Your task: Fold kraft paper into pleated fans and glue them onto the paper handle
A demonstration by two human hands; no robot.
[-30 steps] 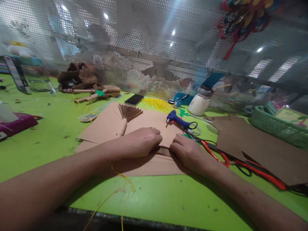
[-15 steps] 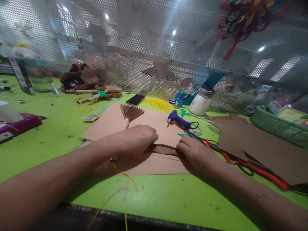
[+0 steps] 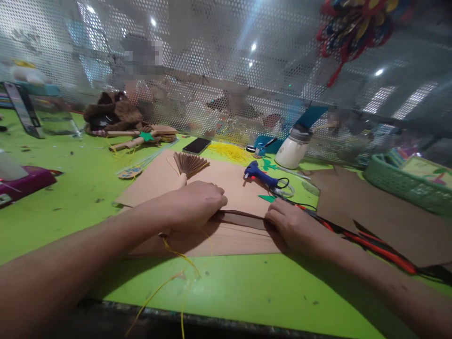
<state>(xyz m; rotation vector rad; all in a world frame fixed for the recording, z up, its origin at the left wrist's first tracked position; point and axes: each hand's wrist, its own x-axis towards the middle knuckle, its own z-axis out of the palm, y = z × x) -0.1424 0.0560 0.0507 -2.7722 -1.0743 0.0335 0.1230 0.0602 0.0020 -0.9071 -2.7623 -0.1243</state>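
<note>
A narrow folded strip of brown paper (image 3: 245, 219) stretches between my two hands. My left hand (image 3: 202, 201) is closed on the strip's left end, its fingertips curled down out of sight. At the other end my right hand (image 3: 291, 220) pinches the strip. Both hands rest low over large sheets of brown paper (image 3: 229, 181). Partly under my left forearm lies a rolled paper stick with a pleated paper fan (image 3: 190, 165) at its top and yellow string (image 3: 181, 256) trailing from its lower end. Beyond my right hand sits a blue glue gun (image 3: 259, 174).
Red-handled scissors (image 3: 384, 254) lie beside my right forearm, near dark brown paper (image 3: 374, 212) and a green basket (image 3: 406, 183). Farther back are a phone (image 3: 197, 145), yellow shredded strands (image 3: 231, 152), a white jar (image 3: 293, 149) and a perforated screen (image 3: 219, 56).
My hands have moved slightly apart along the strip, so a longer stretch of it shows between them. The whole view has shifted a little.
</note>
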